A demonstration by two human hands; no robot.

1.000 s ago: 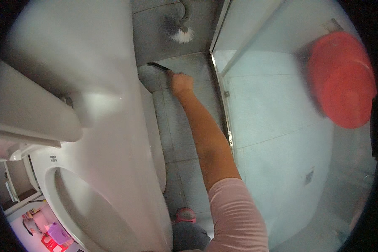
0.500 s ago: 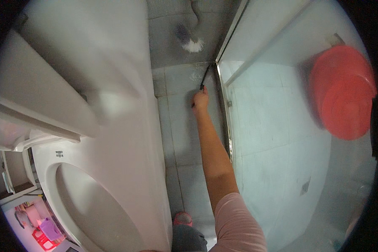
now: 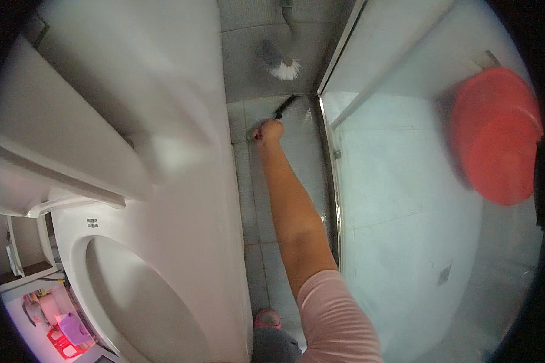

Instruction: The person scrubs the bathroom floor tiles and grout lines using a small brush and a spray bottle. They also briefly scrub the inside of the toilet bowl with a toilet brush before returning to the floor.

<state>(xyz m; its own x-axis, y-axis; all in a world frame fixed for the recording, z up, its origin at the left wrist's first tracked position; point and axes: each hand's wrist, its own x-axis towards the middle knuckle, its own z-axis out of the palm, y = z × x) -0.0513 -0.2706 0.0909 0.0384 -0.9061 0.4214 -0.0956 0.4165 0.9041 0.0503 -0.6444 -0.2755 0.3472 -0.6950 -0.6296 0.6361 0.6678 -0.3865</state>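
My right hand (image 3: 270, 129) reaches far forward, low over the grey tiled floor (image 3: 295, 156). Its fingers are closed round a slim, dark stick-like tool (image 3: 286, 106), perhaps a narrow brush; the business end is too small to make out. The tool slants up and right, its tip by the foot of the far wall near the corner of the metal door track (image 3: 324, 121). Whitish wet marks show on the floor beside it. A white-bristled brush head (image 3: 286, 69) hangs on the far wall just beyond. My left hand is out of view.
A white toilet (image 3: 82, 242) with a smooth side fills the left. Clear glass panelling rises on the right, with a red bucket (image 3: 496, 136) behind it. A pink-slippered foot (image 3: 267, 319) stands at the bottom. Lower left is a shelf with a red basket (image 3: 63, 343).
My right hand has shifted left and slightly farther away, away from the door track. The dark tool has swung from nearly upright to a clearer slant, its tip still near the far wall.
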